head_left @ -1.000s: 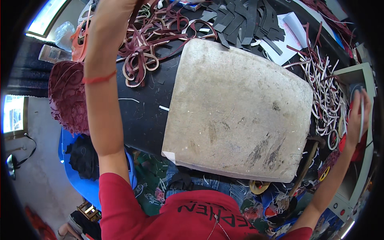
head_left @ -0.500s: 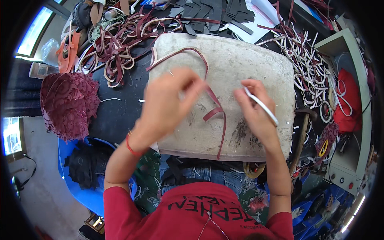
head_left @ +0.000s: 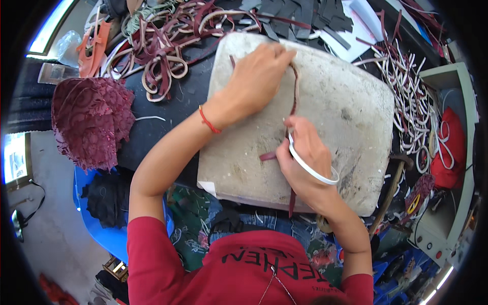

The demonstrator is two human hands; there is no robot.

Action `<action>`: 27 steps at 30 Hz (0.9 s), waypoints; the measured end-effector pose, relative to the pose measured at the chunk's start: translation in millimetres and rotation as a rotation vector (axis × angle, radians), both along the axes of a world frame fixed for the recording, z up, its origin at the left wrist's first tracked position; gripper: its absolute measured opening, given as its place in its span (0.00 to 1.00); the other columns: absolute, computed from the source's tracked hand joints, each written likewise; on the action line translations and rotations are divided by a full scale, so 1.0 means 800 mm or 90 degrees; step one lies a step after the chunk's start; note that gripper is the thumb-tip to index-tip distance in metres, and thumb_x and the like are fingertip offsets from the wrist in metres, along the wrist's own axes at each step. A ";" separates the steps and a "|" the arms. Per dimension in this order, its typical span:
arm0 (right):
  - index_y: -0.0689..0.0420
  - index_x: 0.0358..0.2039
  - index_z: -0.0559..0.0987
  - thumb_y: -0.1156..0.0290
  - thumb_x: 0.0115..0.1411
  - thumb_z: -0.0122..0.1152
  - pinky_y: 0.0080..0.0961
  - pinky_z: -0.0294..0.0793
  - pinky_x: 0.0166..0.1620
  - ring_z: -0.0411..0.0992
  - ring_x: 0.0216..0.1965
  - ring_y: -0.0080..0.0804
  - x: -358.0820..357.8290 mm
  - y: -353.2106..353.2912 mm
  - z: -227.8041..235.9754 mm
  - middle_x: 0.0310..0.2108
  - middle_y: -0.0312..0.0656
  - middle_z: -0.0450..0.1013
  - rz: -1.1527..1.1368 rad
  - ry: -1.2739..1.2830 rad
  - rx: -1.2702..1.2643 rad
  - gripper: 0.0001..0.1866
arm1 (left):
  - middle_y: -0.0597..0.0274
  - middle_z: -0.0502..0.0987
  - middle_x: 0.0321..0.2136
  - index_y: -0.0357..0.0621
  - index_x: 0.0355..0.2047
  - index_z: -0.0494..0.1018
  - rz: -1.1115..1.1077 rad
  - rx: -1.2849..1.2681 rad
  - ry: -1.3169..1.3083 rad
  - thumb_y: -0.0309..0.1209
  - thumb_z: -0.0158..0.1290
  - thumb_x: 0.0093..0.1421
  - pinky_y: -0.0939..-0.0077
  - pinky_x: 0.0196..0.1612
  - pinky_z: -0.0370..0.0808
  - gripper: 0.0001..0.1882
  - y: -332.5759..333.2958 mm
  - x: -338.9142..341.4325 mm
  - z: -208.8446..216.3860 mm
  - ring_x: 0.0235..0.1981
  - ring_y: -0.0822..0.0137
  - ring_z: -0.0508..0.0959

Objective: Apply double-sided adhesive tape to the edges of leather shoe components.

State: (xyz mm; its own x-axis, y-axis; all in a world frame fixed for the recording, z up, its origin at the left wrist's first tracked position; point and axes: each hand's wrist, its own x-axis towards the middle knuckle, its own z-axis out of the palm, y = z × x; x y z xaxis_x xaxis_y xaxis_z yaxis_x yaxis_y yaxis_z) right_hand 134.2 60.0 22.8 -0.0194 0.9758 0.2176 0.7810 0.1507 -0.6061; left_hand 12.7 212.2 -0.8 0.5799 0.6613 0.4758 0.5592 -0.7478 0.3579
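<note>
A pale, stained stone slab (head_left: 351,127) lies on the dark worktop. A long maroon leather strip (head_left: 295,91) runs down its middle. My left hand (head_left: 259,71) presses flat on the strip's upper part near the slab's far edge; a red thread circles that wrist. My right hand (head_left: 305,157) rests on the strip lower down and grips a thin white strip (head_left: 310,170) that curves out past my wrist. The maroon strip's lower end (head_left: 292,203) hangs over the slab's near edge.
A tangle of maroon and cream leather loops (head_left: 162,46) lies at the back left. White and maroon strips (head_left: 412,96) are heaped to the right. Dark cut pieces (head_left: 310,12) sit behind the slab. A maroon lace-patterned piece (head_left: 86,122) lies at left. A red cloth (head_left: 452,147) fills a grey tray.
A second ago my arms reached out to both sides. They then brought a maroon strip and a white strip onto the slab. Now the maroon strip lies stretched straight under both hands.
</note>
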 end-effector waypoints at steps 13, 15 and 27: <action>0.58 0.39 0.71 0.77 0.51 0.57 0.36 0.73 0.28 0.72 0.24 0.40 0.038 -0.016 0.027 0.26 0.44 0.64 -0.026 -0.208 0.116 0.13 | 0.50 0.68 0.57 0.47 0.55 0.69 -0.220 -0.175 0.183 0.17 0.52 0.53 0.60 0.54 0.70 0.27 -0.029 0.001 0.036 0.55 0.48 0.71; 0.58 0.39 0.71 0.76 0.52 0.57 0.37 0.74 0.27 0.73 0.23 0.41 0.047 -0.022 0.031 0.27 0.45 0.65 -0.101 -0.217 0.109 0.13 | 0.49 0.68 0.56 0.45 0.56 0.67 -0.228 -0.134 0.085 0.19 0.52 0.54 0.61 0.52 0.71 0.27 -0.026 0.029 0.023 0.52 0.48 0.72; 0.60 0.44 0.71 0.64 0.60 0.64 0.29 0.74 0.29 0.76 0.26 0.31 0.121 0.009 0.008 0.28 0.45 0.77 -0.248 0.223 -0.013 0.17 | 0.43 0.70 0.49 0.36 0.55 0.65 0.002 -0.150 -0.019 0.26 0.56 0.57 0.58 0.54 0.68 0.25 -0.118 0.032 0.075 0.53 0.43 0.69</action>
State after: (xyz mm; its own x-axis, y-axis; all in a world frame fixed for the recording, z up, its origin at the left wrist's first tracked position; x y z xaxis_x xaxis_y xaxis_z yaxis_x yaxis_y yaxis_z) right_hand 231.1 67.0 29.1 0.4162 0.9003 0.1276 0.5267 -0.1243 -0.8409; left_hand 38.1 117.9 59.0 0.5651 0.7584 0.3247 0.5481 -0.6393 0.5393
